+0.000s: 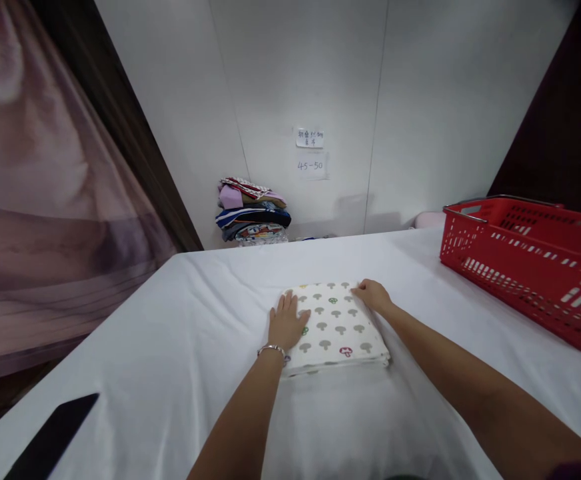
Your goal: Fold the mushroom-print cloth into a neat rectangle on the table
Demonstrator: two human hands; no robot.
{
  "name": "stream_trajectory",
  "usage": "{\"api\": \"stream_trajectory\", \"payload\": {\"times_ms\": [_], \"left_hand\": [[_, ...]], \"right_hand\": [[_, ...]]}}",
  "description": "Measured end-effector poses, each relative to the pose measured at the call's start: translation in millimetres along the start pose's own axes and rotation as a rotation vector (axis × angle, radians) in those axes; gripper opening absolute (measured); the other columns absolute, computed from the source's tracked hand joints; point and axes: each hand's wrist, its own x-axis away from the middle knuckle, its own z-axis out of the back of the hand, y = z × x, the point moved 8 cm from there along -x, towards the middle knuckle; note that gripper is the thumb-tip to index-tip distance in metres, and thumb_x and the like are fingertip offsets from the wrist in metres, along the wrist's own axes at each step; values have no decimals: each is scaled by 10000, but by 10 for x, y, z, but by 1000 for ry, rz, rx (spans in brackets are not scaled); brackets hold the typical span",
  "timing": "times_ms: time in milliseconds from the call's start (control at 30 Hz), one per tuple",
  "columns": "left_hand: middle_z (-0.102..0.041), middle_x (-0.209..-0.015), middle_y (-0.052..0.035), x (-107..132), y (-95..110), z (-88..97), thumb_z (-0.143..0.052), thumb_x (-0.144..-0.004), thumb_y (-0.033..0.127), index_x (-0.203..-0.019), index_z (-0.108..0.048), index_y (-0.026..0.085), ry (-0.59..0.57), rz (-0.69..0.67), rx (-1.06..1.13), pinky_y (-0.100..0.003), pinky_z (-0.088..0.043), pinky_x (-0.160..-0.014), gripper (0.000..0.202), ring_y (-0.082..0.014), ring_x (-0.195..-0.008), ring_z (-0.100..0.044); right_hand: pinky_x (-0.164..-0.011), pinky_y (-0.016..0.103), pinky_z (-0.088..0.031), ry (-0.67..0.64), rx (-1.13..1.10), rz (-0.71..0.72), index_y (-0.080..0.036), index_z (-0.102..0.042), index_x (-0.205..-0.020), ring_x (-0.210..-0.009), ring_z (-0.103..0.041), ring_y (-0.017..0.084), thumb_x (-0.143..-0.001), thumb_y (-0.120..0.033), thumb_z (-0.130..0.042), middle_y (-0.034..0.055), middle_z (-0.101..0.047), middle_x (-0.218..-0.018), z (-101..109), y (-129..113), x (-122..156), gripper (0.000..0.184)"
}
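Note:
A folded white cloth (333, 327) printed with grey, green and red mushrooms lies on the white-covered table (210, 320) in front of me. My left hand (289, 323), with a bracelet at the wrist, rests flat on the cloth's left side with its fingers stretched out. At the far right corner, my right hand (373, 295) has its fingers closed on the cloth's edge. The fold layers show along the near edge of the cloth.
A red plastic basket (520, 267) stands on the right of the table. Several folded fabrics (253, 210) are stacked behind the far edge. A flat black object (53, 437) lies at the near left. Pink curtains (50, 200) hang on the left.

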Motion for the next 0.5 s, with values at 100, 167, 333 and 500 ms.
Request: {"api": "stream_trajectory", "payload": {"times_ms": [100, 167, 333, 500], "left_hand": [[-91, -1512, -42, 4, 2, 6, -227, -870, 559, -1412, -253, 200, -9, 4, -2, -486, -198, -1071, 651, -241, -1384, -96], [-93, -1513, -44, 6, 6, 10, -222, -870, 564, -1413, -249, 196, -14, 3, -1, -483, -198, -1072, 657, -239, -1385, -93], [-104, -1511, -44, 9, 17, 17, -226, -873, 560, -1407, -261, 210, -7, -16, 25, -502, -204, -1063, 639, -237, -1384, -98], [-173, -1501, -49, 27, 31, 59, -268, -881, 516, -1383, -321, 202, 71, -40, 12, -475, -210, -1075, 595, -239, -1379, -125]], "right_hand": [[-568, 248, -334, 6, 1, -22, -188, -621, -643, -678, -562, 172, -674, -345, -621, 33, -643, -691, -23, 19, -27, 160], [-575, 240, -347, 21, -19, -28, -190, -622, -659, -684, -570, 164, -689, -303, -591, 25, -647, -700, -13, 42, -32, 120], [-597, 236, -378, 57, -76, -25, -193, -622, -696, -702, -584, 158, -723, -308, -542, 21, -663, -735, 27, 137, 4, 143], [-591, 237, -385, 51, -101, -22, -195, -610, -672, -687, -585, 156, -728, -322, -544, 16, -658, -713, -16, 173, -4, 153]]}}
